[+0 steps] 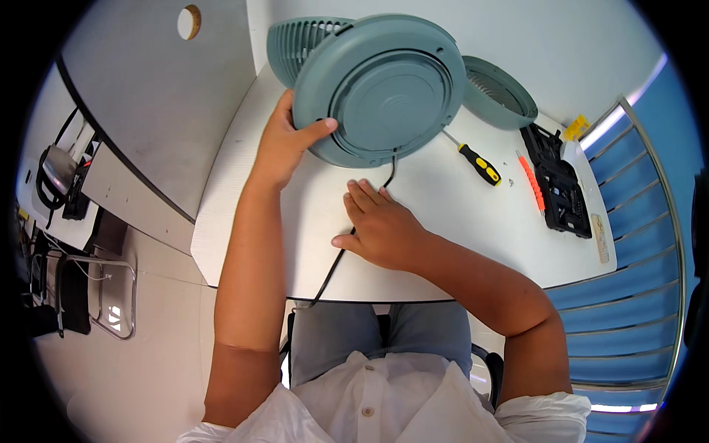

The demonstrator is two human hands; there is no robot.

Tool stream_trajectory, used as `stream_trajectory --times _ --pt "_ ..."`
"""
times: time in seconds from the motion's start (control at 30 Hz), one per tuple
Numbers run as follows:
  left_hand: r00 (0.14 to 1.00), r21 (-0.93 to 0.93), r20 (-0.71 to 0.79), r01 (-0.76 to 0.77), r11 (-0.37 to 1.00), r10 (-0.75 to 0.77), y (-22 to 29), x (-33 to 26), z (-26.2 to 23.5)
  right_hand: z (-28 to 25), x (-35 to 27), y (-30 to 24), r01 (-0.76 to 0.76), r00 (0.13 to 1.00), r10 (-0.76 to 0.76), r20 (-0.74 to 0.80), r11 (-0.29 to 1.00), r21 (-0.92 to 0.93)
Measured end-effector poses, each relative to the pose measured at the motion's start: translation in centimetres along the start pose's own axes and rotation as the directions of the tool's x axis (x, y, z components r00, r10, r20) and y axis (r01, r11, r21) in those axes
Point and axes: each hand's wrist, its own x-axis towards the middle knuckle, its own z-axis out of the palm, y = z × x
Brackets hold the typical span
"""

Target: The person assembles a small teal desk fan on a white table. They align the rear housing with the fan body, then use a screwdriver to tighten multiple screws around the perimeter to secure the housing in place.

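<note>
The left hand [284,144] clamps the rim of the grey-green fan body [377,88], tilted up off the white table [443,221], while the right hand [384,225] lies open and flat on its black cord [336,262], below the fan and left of a screwdriver [473,161].
</note>
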Motion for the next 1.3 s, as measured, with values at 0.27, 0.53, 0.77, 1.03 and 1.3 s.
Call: stream_trajectory --times 0.27,0.53,0.77,1.03,1.3 --pt "0.997 0.093 -0.017 -0.074 0.993 0.076 0.5 -0.1 0.2 1.8 11.1 -3.3 0.013 0.992 -0.002 -0.126 0.996 0.086" --pt "0.996 0.082 -0.033 -0.085 0.993 0.088 -0.2 -0.3 0.5 0.4 11.8 -3.0 -0.103 0.990 0.085 0.115 0.981 0.163" --pt "0.993 0.116 -0.047 -0.100 0.988 0.106 -0.4 -0.2 0.6 1.0 1.5 -0.1 0.063 0.998 -0.063 -0.028 0.998 -0.003" --pt "0.989 0.097 -0.075 -0.123 0.988 0.131 -1.0 -0.2 0.5 0.3 -1.7 1.2 0.060 0.996 -0.068 -0.065 0.991 -0.117" --pt "0.990 0.061 -0.068 -0.118 0.991 0.122 -0.7 -0.4 0.9 -0.1 -3.3 2.1 0.036 0.994 -0.051 -0.100 0.989 -0.144"
